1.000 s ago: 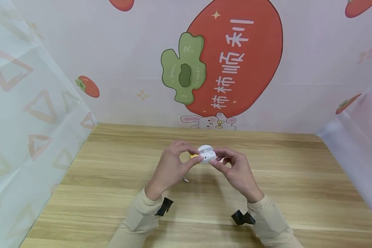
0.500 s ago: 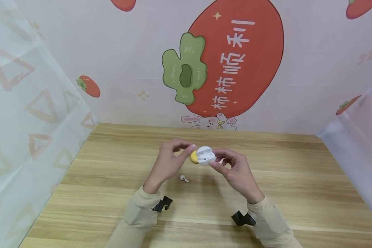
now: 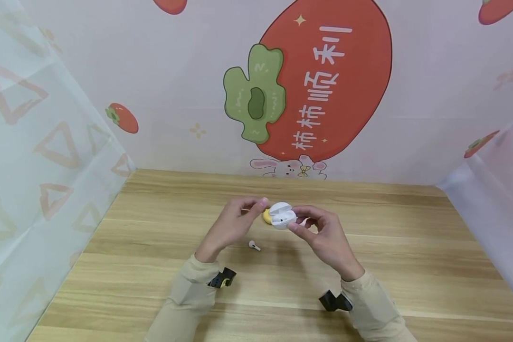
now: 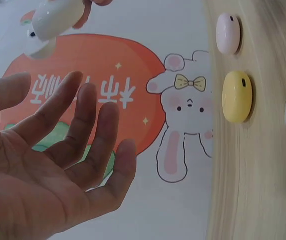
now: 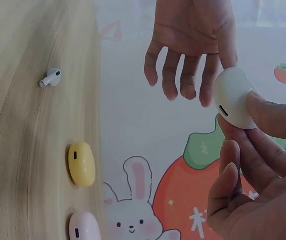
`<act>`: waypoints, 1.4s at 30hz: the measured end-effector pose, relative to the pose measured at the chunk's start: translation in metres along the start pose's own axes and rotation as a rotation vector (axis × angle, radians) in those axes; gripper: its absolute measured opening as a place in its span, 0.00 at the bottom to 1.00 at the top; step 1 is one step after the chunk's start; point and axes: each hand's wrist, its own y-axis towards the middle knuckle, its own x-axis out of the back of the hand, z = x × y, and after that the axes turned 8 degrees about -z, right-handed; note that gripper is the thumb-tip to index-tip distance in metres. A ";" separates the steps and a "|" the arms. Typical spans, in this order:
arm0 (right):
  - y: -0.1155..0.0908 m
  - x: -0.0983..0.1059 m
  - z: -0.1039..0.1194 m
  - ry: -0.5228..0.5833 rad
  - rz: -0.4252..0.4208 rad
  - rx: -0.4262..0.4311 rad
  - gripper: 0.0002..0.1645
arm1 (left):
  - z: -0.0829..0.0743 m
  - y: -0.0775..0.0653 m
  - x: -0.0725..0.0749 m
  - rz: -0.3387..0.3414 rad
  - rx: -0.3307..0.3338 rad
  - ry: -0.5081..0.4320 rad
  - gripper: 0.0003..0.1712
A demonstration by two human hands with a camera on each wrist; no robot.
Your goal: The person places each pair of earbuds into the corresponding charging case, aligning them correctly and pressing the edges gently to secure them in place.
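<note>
My right hand (image 3: 325,232) pinches a white round earbud case (image 3: 284,218) between thumb and fingers, above the table. The lid stands open, and a small dark spot shows inside. Just left of the case is my left hand (image 3: 237,221); its palm and spread, loosely bent fingers (image 4: 75,120) show with nothing held in the left wrist view. A single white earbud (image 3: 254,245) with a short stem lies on the wooden table below. Behind the held case sits a yellow case (image 3: 267,216), partly covered by it in the head view.
A pale pink case (image 4: 228,34) rests beside the yellow one on the table (image 3: 389,266); it is hidden in the head view. A printed cloth backdrop (image 3: 175,71) rises behind the table's far edge, with more cloth at both sides.
My left hand has let go of the white case and drawn back to the left. The loose earbud and yellow case show more fully. The case has shifted slightly left in my right hand.
</note>
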 end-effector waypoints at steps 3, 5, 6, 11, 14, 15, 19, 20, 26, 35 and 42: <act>0.000 0.002 -0.001 0.002 -0.008 0.003 0.16 | 0.003 0.001 0.005 0.036 0.015 0.028 0.20; 0.001 0.004 -0.002 0.001 -0.013 0.000 0.16 | 0.006 0.002 0.008 0.055 0.031 0.061 0.18; 0.001 0.006 -0.002 -0.003 -0.015 -0.002 0.16 | 0.007 0.002 0.009 0.062 0.039 0.082 0.17; 0.003 0.013 -0.003 -0.037 -0.035 -0.027 0.17 | 0.020 0.000 0.010 0.132 0.035 0.227 0.15; 0.005 0.017 -0.002 -0.041 -0.042 -0.043 0.18 | 0.030 -0.001 0.010 0.198 0.050 0.313 0.15; 0.005 0.018 -0.001 -0.035 -0.044 -0.049 0.18 | 0.032 -0.002 0.010 0.218 0.067 0.334 0.15; 0.006 0.020 0.000 -0.019 -0.048 -0.054 0.18 | 0.039 -0.005 0.007 0.275 0.106 0.424 0.14; 0.006 0.021 0.000 -0.015 -0.049 -0.055 0.18 | 0.041 -0.006 0.005 0.283 0.108 0.448 0.14; 0.005 0.024 0.001 0.001 -0.055 -0.062 0.18 | 0.045 -0.014 -0.002 0.303 0.019 0.590 0.13; 0.005 0.027 0.002 0.011 -0.055 -0.053 0.18 | 0.050 -0.019 -0.007 0.276 -0.108 0.692 0.06; 0.004 0.027 0.004 0.017 -0.056 -0.058 0.18 | 0.050 -0.019 -0.009 0.268 -0.100 0.717 0.03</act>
